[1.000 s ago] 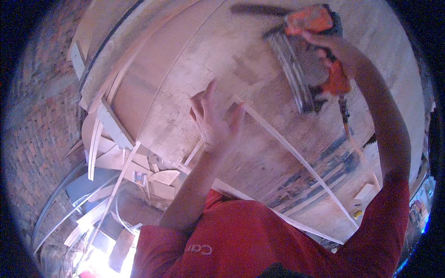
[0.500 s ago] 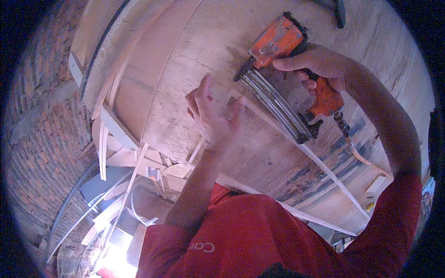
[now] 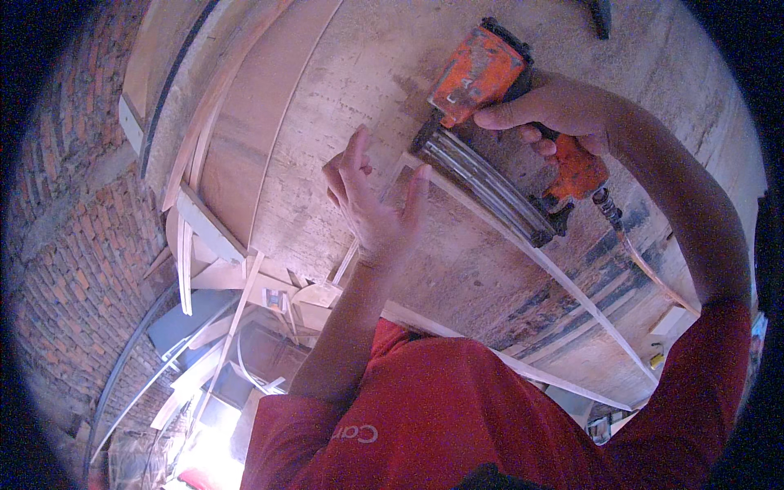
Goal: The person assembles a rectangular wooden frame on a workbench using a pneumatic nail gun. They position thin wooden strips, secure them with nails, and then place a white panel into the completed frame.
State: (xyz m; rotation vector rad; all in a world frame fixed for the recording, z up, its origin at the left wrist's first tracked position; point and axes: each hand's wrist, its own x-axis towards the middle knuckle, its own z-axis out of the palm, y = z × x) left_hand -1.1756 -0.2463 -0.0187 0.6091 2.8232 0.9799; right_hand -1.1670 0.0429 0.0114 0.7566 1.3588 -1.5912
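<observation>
My right hand (image 3: 563, 106) is wrapped round the grip of an orange air nail gun (image 3: 482, 73), worn and scuffed, with a long silver magazine (image 3: 490, 184). A hose (image 3: 641, 261) runs from its handle toward my right arm. The nail gun is over a large plywood sheet (image 3: 343, 98), its magazine alongside a thin pale wood strip (image 3: 572, 298). Left of the strip's far end, my left hand (image 3: 367, 196) is open above the sheet, thumb and forefinger spread apart, with nothing seen between them.
Curved wooden pieces and a dark curved edging (image 3: 175, 77) lie at the far left, before a brick wall (image 3: 82, 269). Wood offcuts (image 3: 220, 273) are heaped at lower left near a bright light. A small pale block (image 3: 670, 321) sits by my right arm.
The nail gun has shifted slightly left and turned a little in my right hand's grip. My left hand has stayed nearly in place, its fingers still spread.
</observation>
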